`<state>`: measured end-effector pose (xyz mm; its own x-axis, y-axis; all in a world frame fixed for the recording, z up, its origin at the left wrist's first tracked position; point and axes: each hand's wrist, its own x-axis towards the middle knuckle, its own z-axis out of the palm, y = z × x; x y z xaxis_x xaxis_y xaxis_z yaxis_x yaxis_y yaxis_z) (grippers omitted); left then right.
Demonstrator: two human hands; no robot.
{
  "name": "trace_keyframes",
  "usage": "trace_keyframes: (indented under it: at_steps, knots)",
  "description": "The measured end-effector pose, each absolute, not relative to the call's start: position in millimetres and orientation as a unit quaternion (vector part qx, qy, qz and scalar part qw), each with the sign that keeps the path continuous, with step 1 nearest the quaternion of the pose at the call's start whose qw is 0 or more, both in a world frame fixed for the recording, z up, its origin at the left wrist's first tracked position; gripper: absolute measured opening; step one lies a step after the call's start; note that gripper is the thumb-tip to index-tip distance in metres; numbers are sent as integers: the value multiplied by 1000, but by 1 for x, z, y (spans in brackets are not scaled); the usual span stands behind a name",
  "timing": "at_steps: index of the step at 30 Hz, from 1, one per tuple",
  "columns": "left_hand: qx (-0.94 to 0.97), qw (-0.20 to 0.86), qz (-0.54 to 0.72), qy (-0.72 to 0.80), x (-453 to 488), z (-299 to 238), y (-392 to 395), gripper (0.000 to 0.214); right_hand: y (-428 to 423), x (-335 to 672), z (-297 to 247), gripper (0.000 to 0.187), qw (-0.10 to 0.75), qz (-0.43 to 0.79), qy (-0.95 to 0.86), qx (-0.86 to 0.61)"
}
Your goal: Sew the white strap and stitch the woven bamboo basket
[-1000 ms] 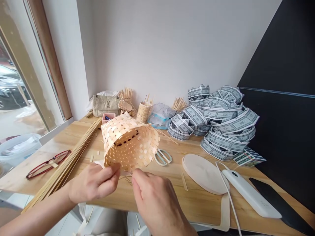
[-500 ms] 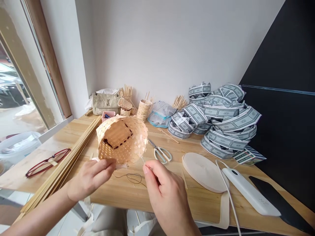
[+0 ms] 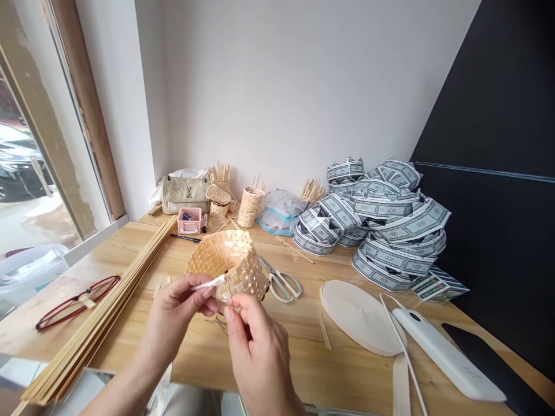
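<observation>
A small woven bamboo basket [image 3: 229, 263] is held over the wooden table [image 3: 303, 358], its opening turned up and away from me. My left hand [image 3: 180, 309] pinches the near rim together with a white strip [image 3: 208, 283] lying along it. My right hand [image 3: 255, 341] is closed in a pinch right below the rim, on something thin that I cannot make out. A dark thread [image 3: 219, 323] hangs between the two hands.
Scissors [image 3: 280, 282] lie just right of the basket. Long bamboo strips [image 3: 108, 312] and red glasses [image 3: 71, 300] lie on the left. A roll of white tape [image 3: 359, 315], a white power bank [image 3: 446, 352], printed folded boxes [image 3: 381, 225], small baskets [image 3: 249, 205], a pink box [image 3: 189, 220] and a beige bag [image 3: 182, 193] stand behind.
The basket has dropped lower and turned so its opening faces up instead of toward me. My right hand has come back from the pulled-out thread to the rim, close to my left hand.
</observation>
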<state>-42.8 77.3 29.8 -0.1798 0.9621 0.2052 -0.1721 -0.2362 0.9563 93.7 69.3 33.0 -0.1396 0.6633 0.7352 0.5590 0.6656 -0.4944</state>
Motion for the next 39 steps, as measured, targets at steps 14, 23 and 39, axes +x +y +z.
trace_keyframes:
  at_steps: [14, 23, 39]
  knots:
    - [373, 517, 660, 397, -24, 29, 82, 27, 79, 85, 15, 14, 568, 114, -708, -404]
    - [371, 513, 660, 404, -22, 27, 86, 24, 79, 84, 12, 14, 558, 172, -700, -412]
    - [383, 503, 666, 395, -27, 24, 83, 22, 68, 101, 37, 32, 473, 25, -784, -401]
